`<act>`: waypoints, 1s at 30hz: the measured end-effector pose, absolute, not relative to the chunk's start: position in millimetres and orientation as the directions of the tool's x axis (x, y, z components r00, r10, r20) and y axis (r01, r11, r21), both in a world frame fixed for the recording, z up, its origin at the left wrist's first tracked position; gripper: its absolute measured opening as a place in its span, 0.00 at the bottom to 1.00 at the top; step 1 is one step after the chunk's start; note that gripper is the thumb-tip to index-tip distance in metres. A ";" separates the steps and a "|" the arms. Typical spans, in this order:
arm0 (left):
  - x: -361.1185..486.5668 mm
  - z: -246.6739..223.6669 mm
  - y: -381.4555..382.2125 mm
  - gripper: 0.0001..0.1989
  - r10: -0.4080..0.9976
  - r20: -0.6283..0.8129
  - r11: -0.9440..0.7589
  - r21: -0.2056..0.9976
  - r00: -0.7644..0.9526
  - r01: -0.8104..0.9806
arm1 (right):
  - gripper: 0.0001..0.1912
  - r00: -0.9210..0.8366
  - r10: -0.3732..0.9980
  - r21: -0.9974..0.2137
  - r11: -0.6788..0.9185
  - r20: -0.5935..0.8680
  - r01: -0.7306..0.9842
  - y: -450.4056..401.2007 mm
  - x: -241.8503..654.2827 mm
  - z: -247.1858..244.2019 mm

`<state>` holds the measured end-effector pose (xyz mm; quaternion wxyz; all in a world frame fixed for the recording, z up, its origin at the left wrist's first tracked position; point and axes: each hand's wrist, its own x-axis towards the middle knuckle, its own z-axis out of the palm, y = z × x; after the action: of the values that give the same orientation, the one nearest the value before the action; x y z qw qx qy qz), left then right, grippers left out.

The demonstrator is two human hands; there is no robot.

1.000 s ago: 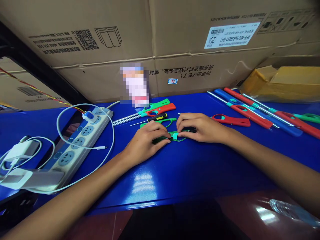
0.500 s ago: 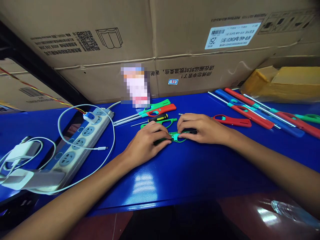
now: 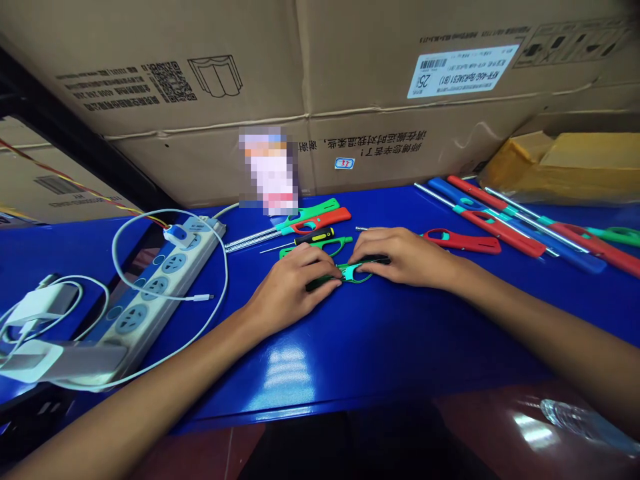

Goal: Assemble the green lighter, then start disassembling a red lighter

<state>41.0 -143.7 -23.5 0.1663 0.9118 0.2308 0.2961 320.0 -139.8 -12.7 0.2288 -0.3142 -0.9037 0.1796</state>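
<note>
Both hands meet over a green lighter casing (image 3: 359, 275) with a turquoise trigger, low on the blue table (image 3: 320, 360). My left hand (image 3: 300, 283) pinches the casing's left end, which its fingers partly cover. My right hand (image 3: 395, 257) has its fingers closed round the right part, where dark inner parts show. Just behind my left hand lie a green casing piece (image 3: 341, 247) and a black-and-yellow screwdriver (image 3: 314, 236). A red lighter (image 3: 470, 243) lies beside my right hand.
Behind the hands lie a green lighter (image 3: 320, 209) and a red one (image 3: 327, 219). Several lighters (image 3: 520, 233) are at right, near a taped box (image 3: 590, 160). A power strip (image 3: 160, 287) with cables is left; a phone (image 3: 273, 170) leans on cardboard (image 3: 365, 120).
My right fingers have shifted slightly left on the casing, and the turquoise trigger shows a little more. The whole view has moved slightly.
</note>
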 end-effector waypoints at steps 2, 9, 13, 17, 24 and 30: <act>41.3 -24.2 -143.8 0.04 0.522 0.466 -0.838 0.438 0.715 0.326 | 0.04 -0.697 0.648 -0.461 0.743 0.309 0.486 -139.7 318.8 -13.1; 43.3 -24.3 -144.7 0.04 0.525 0.480 -0.836 0.444 0.703 0.322 | 0.02 -0.679 0.668 -0.449 0.730 0.305 0.516 -141.5 316.8 -13.7; 44.8 -23.3 -146.1 0.05 0.542 0.468 -0.831 0.426 0.698 0.359 | 0.02 -0.677 0.665 -0.442 0.734 0.315 0.515 -143.1 316.5 -14.0; 46.7 -23.1 -147.0 0.12 0.530 0.453 -0.844 0.366 0.717 0.392 | 0.02 -0.688 0.660 -0.452 0.734 0.302 0.506 -142.8 315.7 -15.7; 54.1 -24.0 -150.0 0.13 0.492 0.469 -0.871 0.249 0.734 0.424 | 0.04 -0.687 0.649 -0.469 0.743 0.328 0.478 -140.8 315.3 -20.9; 55.8 -29.3 -148.9 0.13 0.493 0.470 -0.870 0.269 0.732 0.414 | 0.02 -0.711 0.638 -0.409 0.757 0.296 0.509 -142.2 313.6 -21.1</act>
<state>55.8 -148.9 -29.3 0.0731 0.9277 0.2445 0.2723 313.6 -142.2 -21.1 0.2142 -0.3144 -0.9125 0.1503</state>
